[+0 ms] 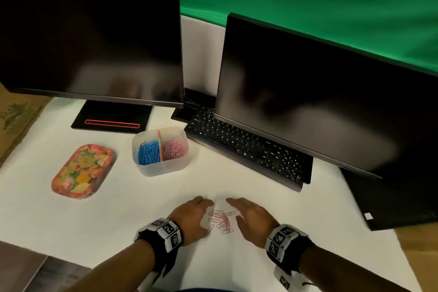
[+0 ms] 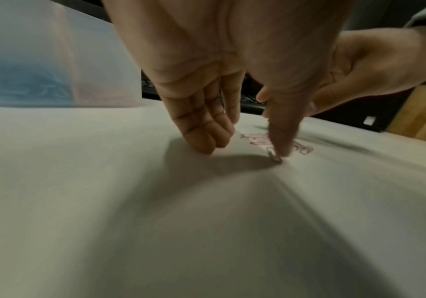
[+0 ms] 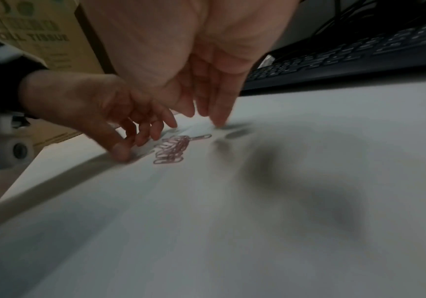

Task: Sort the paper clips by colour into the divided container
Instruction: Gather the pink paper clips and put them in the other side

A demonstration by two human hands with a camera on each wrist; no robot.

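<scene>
**Op:** Right, the loose pink clips (image 1: 221, 221) sit in a small pile on the white counter (image 1: 118, 216), close to my edge. My left hand (image 1: 192, 217) and right hand (image 1: 253, 219) flank the pile, one each side, fingers mostly straight and cupped inward. Neither grip holds anything.

**Eng:** Any contact?

**Op:** Left thumb (image 2: 279, 139) is down on or right at the nearest clip; left fingers (image 2: 207, 137) touch the counter just beside the pile. Right fingertips (image 3: 219, 119) are at the far side, near the surface. Can't tell if they touch.

**Eng:** Container?

**Op:** Divided container (image 1: 161, 152) stands well apart, further back by the keyboard (image 1: 248, 147). Blue clips (image 1: 149, 152) fill its left compartment, pink clips in the box (image 1: 174, 148) the right. Floral tray (image 1: 83, 170) is left of it, two dark monitors behind.

**Eng:** So this is the last pink batch?

**Op:** Looks so; I see no other loose clips.

**Eng:** Risks?

**Op:** Thin wire, flat on a smooth counter. If I scoop, some may slide out under the fingers or skate towards the near edge. Tangled clips may dangle and drop on the carry. A careless release over the divider could put pink in with blue.
</scene>
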